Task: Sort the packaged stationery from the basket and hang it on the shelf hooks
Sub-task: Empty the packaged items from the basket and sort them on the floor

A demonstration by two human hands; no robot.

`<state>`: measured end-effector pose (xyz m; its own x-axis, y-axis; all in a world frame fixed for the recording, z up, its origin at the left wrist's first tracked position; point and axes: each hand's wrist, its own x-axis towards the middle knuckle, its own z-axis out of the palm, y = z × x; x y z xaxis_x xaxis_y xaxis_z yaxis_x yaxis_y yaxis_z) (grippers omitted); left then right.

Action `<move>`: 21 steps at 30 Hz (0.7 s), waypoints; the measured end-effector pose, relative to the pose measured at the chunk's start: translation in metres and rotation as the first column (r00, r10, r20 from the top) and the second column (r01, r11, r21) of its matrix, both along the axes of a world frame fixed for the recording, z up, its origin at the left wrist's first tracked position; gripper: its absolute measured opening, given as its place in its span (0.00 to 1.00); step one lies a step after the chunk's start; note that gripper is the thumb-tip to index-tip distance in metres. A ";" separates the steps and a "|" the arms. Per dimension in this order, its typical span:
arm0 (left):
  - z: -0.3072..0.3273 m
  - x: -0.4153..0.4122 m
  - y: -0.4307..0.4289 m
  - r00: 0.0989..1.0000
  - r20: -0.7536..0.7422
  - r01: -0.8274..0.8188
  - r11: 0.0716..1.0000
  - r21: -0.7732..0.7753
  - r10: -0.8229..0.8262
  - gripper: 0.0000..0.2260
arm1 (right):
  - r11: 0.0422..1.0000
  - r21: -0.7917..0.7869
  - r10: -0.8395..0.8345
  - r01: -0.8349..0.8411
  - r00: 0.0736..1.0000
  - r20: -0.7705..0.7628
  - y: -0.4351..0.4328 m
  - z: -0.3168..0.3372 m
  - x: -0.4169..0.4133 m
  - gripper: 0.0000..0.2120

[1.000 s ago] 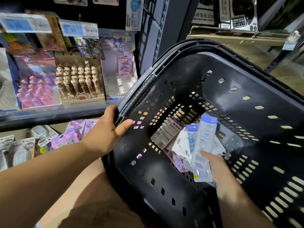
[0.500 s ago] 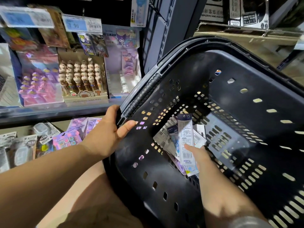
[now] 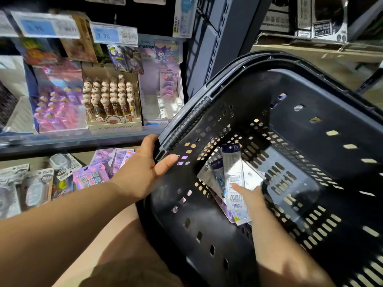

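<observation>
**Step in hand:** picking from the basket. The left hand (image 3: pixel 145 168) grips the rim of the black basket (image 3: pixel 342 100) at the lower end of its ribbed handle (image 3: pixel 186 123). Its fingers curl over the edge and the thumb lies on the inner wall, so the basket sits tipped toward the person. The right hand (image 3: pixel 250 196) is down inside, pinching a narrow white pack (image 3: pixel 233 172) marked 15. The thumb presses on the printed face, and the fingers are behind the pack, out of sight. The pack stands on end over the low corner of the basket, against the loose packs there. I cannot tell whether it is clear of them.

**Next move, as I judge it:** lift this pack out over the rim without dragging its neighbours along. Then find the matching hook on the shelf and thread the header hole onto it (the hole is too small to make out from here). No hook shows plainly. One hanging pack (image 3: pixel 182 15) at the top suggests where they are.

**Count:**
- One basket and two hands, both occupied.
- One pack in grip.
- At least four packs under it: a grey pack (image 3: pixel 204 176), a blue-labelled pack (image 3: pixel 217 168), a glossy white pack (image 3: pixel 252 179) and a purple pack (image 3: pixel 227 212). They overlap, so there may be more.
- On the shelf, two price tags (image 3: pixel 115 35).
- Also one box of round-headed pens (image 3: pixel 112 104) and one pink display (image 3: pixel 59 102) beside it.
</observation>
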<state>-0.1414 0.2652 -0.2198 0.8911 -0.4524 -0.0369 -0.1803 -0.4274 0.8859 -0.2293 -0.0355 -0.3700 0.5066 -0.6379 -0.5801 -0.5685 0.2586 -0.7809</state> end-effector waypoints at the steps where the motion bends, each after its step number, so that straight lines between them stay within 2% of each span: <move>1: 0.001 0.000 0.000 1.000 0.002 0.003 1.000 0.008 -0.003 0.33 | 1.000 -0.001 0.005 -0.005 1.000 0.026 0.003 0.005 -0.001 0.30; 8: 0.005 -0.003 0.001 0.999 -0.046 -0.016 0.998 0.058 0.018 0.28 | 0.998 0.066 -0.031 0.019 0.980 0.194 0.011 0.048 -0.024 0.24; 11: 0.003 -0.005 0.002 0.998 -0.063 -0.001 0.998 0.065 0.005 0.25 | 0.996 0.084 0.011 -0.036 0.962 0.274 0.016 0.083 -0.035 0.19; 15: 0.008 -0.004 0.001 0.997 -0.074 0.010 0.995 0.098 -0.003 0.24 | 0.988 0.087 0.088 -0.131 0.920 0.383 0.028 0.136 -0.046 0.18; 18: 0.016 -0.003 0.001 0.995 -0.097 0.002 0.994 0.106 0.009 0.26 | 0.980 0.111 0.104 -0.163 0.906 0.410 0.041 0.171 -0.052 0.18; 21: 0.024 -0.008 0.000 0.998 0.018 -0.058 0.979 0.195 0.056 0.37 | 0.972 0.122 0.133 -0.200 0.899 0.417 0.058 0.198 -0.061 0.18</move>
<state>-0.1491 0.2648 -0.1959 0.9162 -0.3858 -0.1086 -0.1607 -0.6017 0.7824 -0.2898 0.0228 -0.1722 0.8089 -0.4407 -0.3891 -0.2590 0.3270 -0.9088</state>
